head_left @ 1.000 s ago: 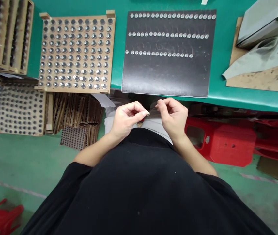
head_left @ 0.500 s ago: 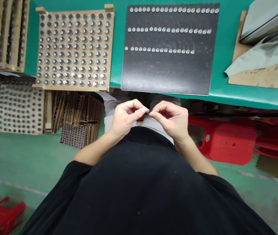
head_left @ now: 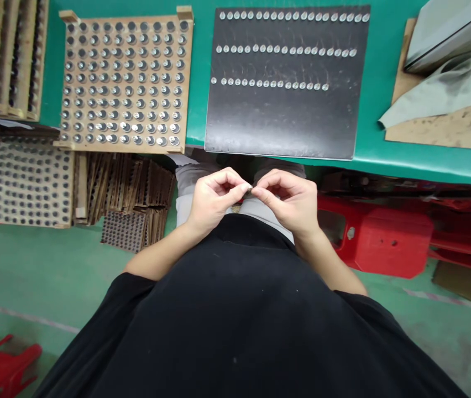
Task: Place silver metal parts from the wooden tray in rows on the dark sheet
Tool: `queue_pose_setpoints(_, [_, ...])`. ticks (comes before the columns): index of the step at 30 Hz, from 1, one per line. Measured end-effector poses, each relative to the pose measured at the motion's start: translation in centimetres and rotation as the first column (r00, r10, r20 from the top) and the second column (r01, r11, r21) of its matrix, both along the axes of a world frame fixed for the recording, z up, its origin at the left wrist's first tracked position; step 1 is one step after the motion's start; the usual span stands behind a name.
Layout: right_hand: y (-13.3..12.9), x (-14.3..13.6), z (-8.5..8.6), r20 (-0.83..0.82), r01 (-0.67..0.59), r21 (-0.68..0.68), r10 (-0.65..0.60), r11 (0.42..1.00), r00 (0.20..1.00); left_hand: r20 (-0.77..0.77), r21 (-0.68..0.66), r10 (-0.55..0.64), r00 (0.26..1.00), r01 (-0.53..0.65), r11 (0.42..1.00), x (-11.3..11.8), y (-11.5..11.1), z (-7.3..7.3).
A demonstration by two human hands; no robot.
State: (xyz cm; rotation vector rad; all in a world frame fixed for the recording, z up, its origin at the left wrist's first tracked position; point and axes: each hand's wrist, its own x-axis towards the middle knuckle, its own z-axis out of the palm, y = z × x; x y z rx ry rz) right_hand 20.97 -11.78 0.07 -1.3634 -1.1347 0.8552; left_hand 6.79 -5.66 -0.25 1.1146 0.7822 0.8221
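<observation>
Above my lap, a small metal part (head_left: 249,190) is pinched between the thumb and index finger of my left hand (head_left: 213,202). My right hand (head_left: 291,200) meets it from the other side, thumb and index fingertip pressed together at its edge. Whatever lies between those right fingertips is too small to make out. Just beyond both hands is a black board (head_left: 281,124), bearing rows of small round silvery pieces (head_left: 277,50) with hair-thin wires. The third row stops short of the board's right side.
On the green table (head_left: 385,152), a wooden tray (head_left: 188,83) holds rows of round metal pieces. More trays (head_left: 9,61) stand stacked at the left, others (head_left: 30,182) below. A cloth (head_left: 434,99) lies on cardboard at right. Red stools (head_left: 393,243) stand near the table.
My right fingertips have come in slightly to the left and now touch the small metal part, covering more of it. The left hand stays almost still.
</observation>
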Motion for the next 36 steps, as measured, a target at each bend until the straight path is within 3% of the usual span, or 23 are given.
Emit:
queue_pose_setpoints(9, [-0.2, -0.1, -0.6, -0.051, -0.042, 0.017, 0.043, 0.999, 0.998, 0.026, -0.156, -0.005, 1.0, 0.009, 0.988, 0.3, -0.1, 0.6])
queue_pose_setpoints(13, [-0.2, -0.3, -1.2, -0.146, -0.065, 0.116, 0.082, 0.991, 0.986, 0.079, -0.355, -0.079, 0.994, 0.102, 0.929, 0.4, -0.2, 0.8])
queue_pose_setpoints(16, [-0.2, -0.3, -1.9, -0.227, -0.028, 0.069, 0.043, 0.997, 0.973, 0.098, -0.423, -0.082, 0.992, 0.116, 0.898, 0.4, -0.3, 0.9])
queue_pose_setpoints(21, [-0.2, -0.1, -2.0, -0.234, 0.016, -0.052, -0.028, 0.998, 0.972, 0.067, -0.363, -0.07, 0.995, 0.09, 0.927, 0.5, -0.4, 1.0])
queue_pose_setpoints(28, [-0.2, 0.1, -0.7, -0.062, 0.063, 0.139, -0.055, 0.988, 0.997, 0.039, -0.29, -0.07, 0.997, 0.078, 0.954, 0.8, -0.6, 1.1])
queue_pose_setpoints(36, [-0.5, -0.1, -0.7, -0.012, 0.082, 0.141, -0.081, 0.987, 0.997, 0.043, -0.257, -0.06, 0.997, 0.069, 0.964, 0.5, -0.7, 1.0])
